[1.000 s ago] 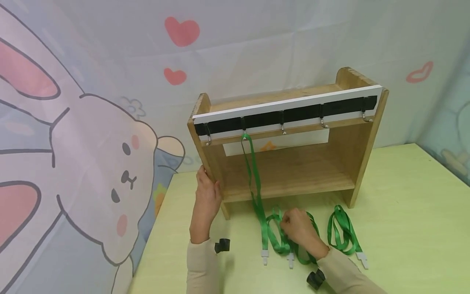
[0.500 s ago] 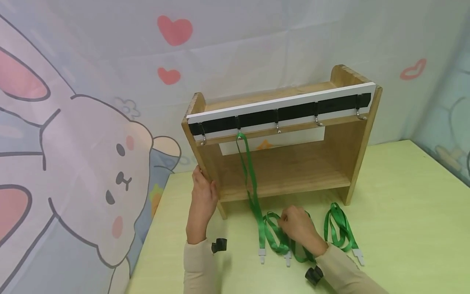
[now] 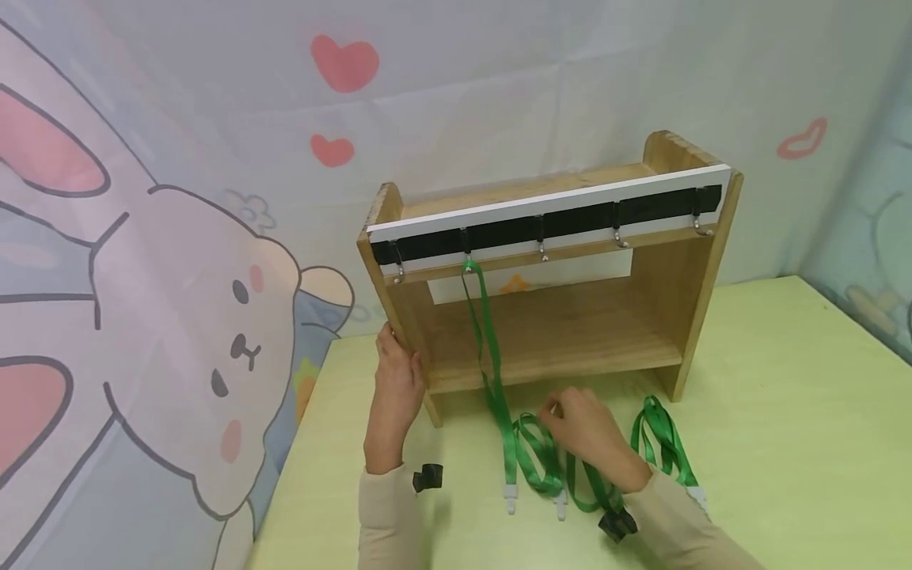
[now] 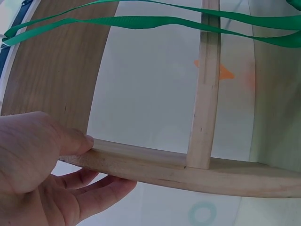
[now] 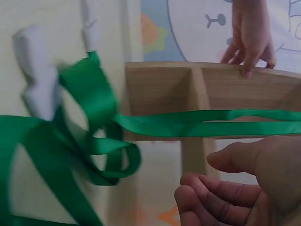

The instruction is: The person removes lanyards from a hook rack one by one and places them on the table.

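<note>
My left hand (image 3: 395, 384) grips the left side panel of a small wooden shelf (image 3: 556, 332), thumb inside and fingers outside in the left wrist view. One green lanyard (image 3: 493, 348) hangs from the second hook (image 3: 469, 265) from the left, its white clip (image 3: 510, 499) low by the table. My right hand (image 3: 591, 431) is over two coiled green lanyards, one to its left (image 3: 549, 480) and one partly under the wrist. In the right wrist view, thumb and loosely curled fingers (image 5: 221, 188) stand apart with nothing between them. A further coiled lanyard (image 3: 664, 439) lies to the right.
Several metal hooks line a black strip (image 3: 577, 222) on the shelf's white front board (image 3: 499, 214). The shelf stands on a pale yellow-green table (image 3: 784, 412). Behind is a cartoon-printed cloth (image 3: 463, 103) with a large rabbit on the left.
My right hand has risen slightly from the coiled lanyards; a strand that stood up by its fingertips now lies lower. The sleeve now partly covers the right lanyard's clip. My left hand keeps its hold.
</note>
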